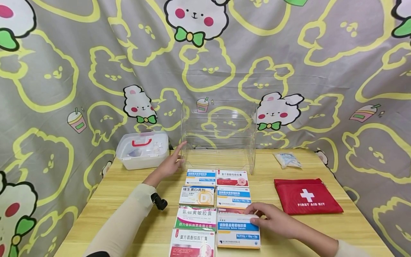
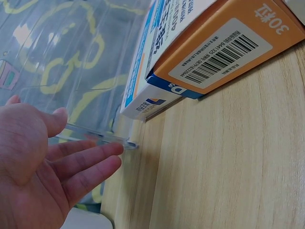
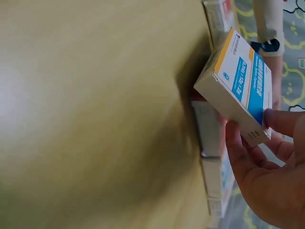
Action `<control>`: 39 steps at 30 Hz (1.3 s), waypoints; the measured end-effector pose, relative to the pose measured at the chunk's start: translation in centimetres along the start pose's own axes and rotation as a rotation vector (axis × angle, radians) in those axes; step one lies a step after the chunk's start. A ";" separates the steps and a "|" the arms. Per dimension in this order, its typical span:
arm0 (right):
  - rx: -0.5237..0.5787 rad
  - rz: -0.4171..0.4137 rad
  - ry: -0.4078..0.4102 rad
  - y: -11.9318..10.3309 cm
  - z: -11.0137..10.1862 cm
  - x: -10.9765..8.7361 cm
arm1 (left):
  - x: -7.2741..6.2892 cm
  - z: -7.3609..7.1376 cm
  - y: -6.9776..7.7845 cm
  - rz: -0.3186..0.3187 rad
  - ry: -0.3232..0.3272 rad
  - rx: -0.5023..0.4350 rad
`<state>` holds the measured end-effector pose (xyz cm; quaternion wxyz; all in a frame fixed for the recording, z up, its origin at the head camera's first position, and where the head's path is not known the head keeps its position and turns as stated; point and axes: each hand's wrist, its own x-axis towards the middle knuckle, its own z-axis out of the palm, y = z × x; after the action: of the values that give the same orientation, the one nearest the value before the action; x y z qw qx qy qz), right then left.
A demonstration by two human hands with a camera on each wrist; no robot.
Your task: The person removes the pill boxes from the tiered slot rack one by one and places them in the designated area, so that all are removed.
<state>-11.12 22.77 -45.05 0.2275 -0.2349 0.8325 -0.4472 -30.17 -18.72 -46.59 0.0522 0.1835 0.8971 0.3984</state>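
Note:
My right hand (image 1: 273, 218) pinches one corner of a white-and-blue medicine box (image 1: 238, 235). In the right wrist view that box (image 3: 243, 83) is tilted and raised over the other boxes. It partly covers a red-and-white box (image 1: 228, 210) in the right column. My left hand (image 1: 171, 165) is at the left side of a clear acrylic rack (image 1: 218, 162). The left wrist view shows its fingers (image 2: 88, 164) extended beside the rack's lower corner. Medicine boxes lie in two columns before the rack, among them a vitamin D box (image 1: 197, 196) and a green-and-purple box (image 1: 195, 218).
A translucent lidded case (image 1: 144, 160) with a red handle stands at the back left. On the right lie a red first aid kit pouch (image 1: 305, 196) and a small clear packet (image 1: 287, 159). A patterned curtain (image 1: 212, 71) hangs behind the wooden table (image 1: 106, 200).

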 end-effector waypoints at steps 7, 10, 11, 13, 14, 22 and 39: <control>-0.021 -0.006 -0.013 1.0 1.2 -0.3 | 0.0 0.0 -0.1 -0.005 0.008 0.014; -0.076 0.008 -0.013 0.8 1.7 -0.4 | 0.0 0.0 -0.2 0.003 0.008 0.020; -0.101 0.009 -0.014 0.7 1.8 -0.5 | 0.0 0.0 -0.2 0.006 0.008 0.023; -0.150 0.011 -0.017 0.5 2.1 -0.6 | 0.0 -0.1 -0.2 0.013 0.008 0.028; -0.181 0.008 -0.016 0.4 2.3 -0.7 | 0.0 -0.1 -0.2 0.015 0.008 0.030; -0.317 -0.015 0.009 0.4 3.1 -1.2 | 0.0 0.0 -0.1 0.013 0.005 0.024; -0.325 -0.044 -0.058 0.3 3.5 -1.3 | -0.1 0.0 0.0 0.008 0.003 0.024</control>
<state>-8.06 21.43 -46.79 0.2005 -0.2994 0.8817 -0.3046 -30.04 -18.79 -46.56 0.0470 0.1871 0.9011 0.3883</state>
